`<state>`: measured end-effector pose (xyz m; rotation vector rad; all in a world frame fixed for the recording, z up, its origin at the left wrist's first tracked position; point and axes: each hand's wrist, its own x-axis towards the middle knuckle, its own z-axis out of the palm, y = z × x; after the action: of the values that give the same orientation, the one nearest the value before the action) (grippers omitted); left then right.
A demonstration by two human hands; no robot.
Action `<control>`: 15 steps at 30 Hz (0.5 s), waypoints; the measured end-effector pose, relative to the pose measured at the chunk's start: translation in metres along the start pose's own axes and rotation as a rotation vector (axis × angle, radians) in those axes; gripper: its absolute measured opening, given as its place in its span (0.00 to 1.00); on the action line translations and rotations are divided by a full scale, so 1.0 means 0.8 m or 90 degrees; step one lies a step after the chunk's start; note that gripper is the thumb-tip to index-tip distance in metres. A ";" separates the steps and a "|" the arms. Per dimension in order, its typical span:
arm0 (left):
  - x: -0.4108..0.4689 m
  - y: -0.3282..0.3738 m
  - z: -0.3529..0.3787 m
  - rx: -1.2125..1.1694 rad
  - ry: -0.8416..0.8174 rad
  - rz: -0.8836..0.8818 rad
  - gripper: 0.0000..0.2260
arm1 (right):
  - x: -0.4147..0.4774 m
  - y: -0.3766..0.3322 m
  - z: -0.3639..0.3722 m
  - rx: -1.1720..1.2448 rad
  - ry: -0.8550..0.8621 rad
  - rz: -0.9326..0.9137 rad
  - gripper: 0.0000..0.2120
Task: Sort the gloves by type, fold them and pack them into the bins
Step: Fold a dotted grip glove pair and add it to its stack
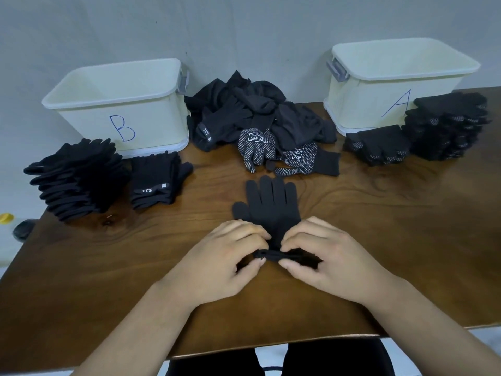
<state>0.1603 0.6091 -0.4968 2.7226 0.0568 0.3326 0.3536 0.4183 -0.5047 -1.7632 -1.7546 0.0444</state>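
Observation:
A black glove (268, 204) lies flat in the middle of the table, fingers pointing away from me. My left hand (227, 256) and my right hand (322, 256) both pinch its cuff at the near end. Behind it sits a loose heap of black gloves (252, 112), with two white-dotted gloves (256, 147) at its front. Cream bin B (122, 104) stands at the back left, cream bin A (379, 88) at the back right. Folded plain gloves (81, 180) are stacked in front of bin B. Folded dotted gloves (444, 126) are stacked beside bin A.
The wooden table (379, 240) ends at a near edge just above my knees, and a grey wall stands right behind the bins. A yellow-capped object (6, 218) and a dark round object (24, 229) lie off the table's left edge.

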 end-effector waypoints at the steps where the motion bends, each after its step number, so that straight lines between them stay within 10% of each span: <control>1: 0.000 0.000 -0.002 -0.023 0.005 -0.015 0.08 | 0.001 -0.001 -0.003 0.006 -0.013 0.016 0.17; 4: 0.002 0.004 -0.008 -0.083 0.012 -0.061 0.08 | 0.005 -0.003 -0.005 -0.032 -0.061 0.075 0.30; 11: -0.005 0.013 -0.012 -0.248 0.035 -0.165 0.09 | 0.009 0.005 -0.002 0.000 0.013 0.106 0.06; 15: -0.006 0.015 -0.012 -0.266 0.041 -0.191 0.16 | 0.007 0.003 -0.005 0.036 0.052 0.142 0.09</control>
<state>0.1536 0.6013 -0.4847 2.2479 0.3672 0.3035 0.3583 0.4218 -0.5007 -1.8841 -1.4800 0.1138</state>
